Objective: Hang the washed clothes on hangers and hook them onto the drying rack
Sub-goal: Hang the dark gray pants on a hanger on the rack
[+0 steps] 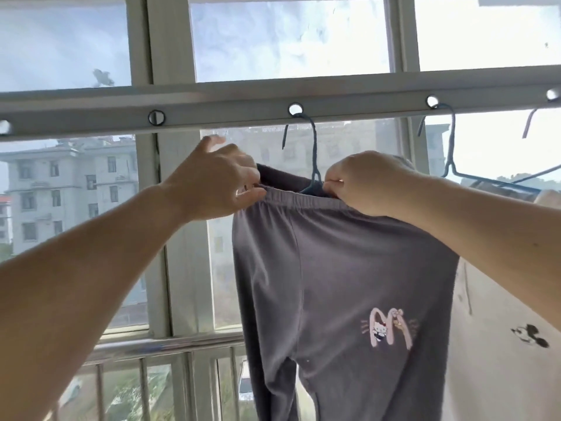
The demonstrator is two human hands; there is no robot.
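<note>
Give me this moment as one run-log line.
grey pants on blue hanger | hooked in rack bar hole | left hand, right hand pinching waistband | cream garment to the right

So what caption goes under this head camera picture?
Both hands, left hand and right hand, pinch grey trousers' waistband on a blue hanger hooked into the rack bar.

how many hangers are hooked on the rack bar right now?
3. One blue hanger in the middle hole carries the grey pants. A second blue hanger hangs right of it. A third hook shows at the right edge; more may be out of frame.
</note>
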